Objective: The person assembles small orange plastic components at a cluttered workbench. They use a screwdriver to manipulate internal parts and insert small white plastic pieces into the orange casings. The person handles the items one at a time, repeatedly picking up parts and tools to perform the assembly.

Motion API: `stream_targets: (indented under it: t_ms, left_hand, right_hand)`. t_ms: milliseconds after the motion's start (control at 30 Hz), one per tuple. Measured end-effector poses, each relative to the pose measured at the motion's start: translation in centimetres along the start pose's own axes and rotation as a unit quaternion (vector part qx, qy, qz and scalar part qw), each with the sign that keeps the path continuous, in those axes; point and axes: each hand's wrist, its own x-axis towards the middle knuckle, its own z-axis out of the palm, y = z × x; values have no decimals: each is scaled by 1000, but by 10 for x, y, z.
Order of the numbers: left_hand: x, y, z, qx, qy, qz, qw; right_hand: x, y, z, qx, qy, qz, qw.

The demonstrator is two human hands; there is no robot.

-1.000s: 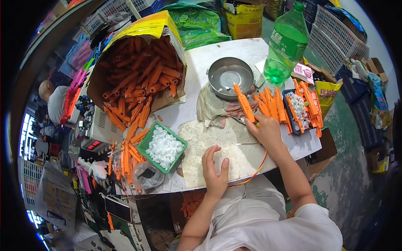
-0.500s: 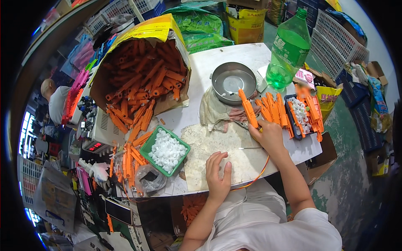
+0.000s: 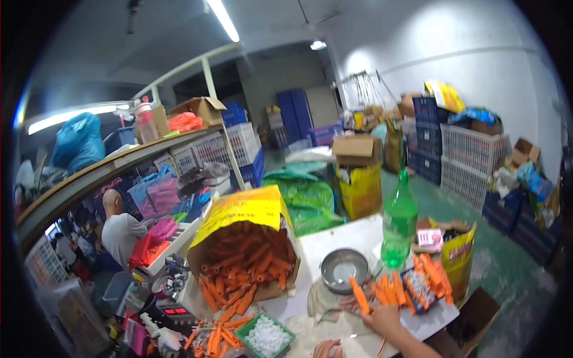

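Note:
My right hand [image 3: 385, 320] is closed round the lower end of a long orange plastic part [image 3: 359, 295], which stands tilted upward. Just beyond it is a round metal bowl [image 3: 343, 273] on a crumpled cloth [image 3: 316, 301]. To its right, several like orange parts [image 3: 391, 289] lie in a row, beside a dark tray with small white pieces [image 3: 421, 285]. Only the fingers of my left hand [image 3: 328, 349] show, at the lower edge above the worktop, apart and holding nothing. A green basket [image 3: 243, 341] of white caps [image 3: 268, 335] sits to their left.
A large yellow-topped sack [image 3: 242, 212] spills orange parts [image 3: 248, 262] at the left of the table. A tall green bottle [image 3: 399, 224] stands behind the tray. An open carton [image 3: 477, 316] is at the right. Farther left, a person [image 3: 121, 232] is at another bench.
The view has tipped up, showing more of the room, and the table now lies lower in the picture. My right hand still holds the orange part; my left is mostly cut off.

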Motion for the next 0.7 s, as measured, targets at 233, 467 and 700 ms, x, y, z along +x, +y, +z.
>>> stream_targets:
  t_ms: [233, 467, 700]
  left_hand:
    - [6, 43, 8, -48, 51, 1, 998]
    - [21, 73, -8, -1, 49, 51, 998]
    - [23, 80, -16, -32, 52, 75, 995]
  right_hand:
    - [-2, 3, -5, -35, -1, 15, 999]
    - [7, 11, 8, -6, 29, 27, 999]
    - [6, -26, -42, 600, -167, 226, 749]
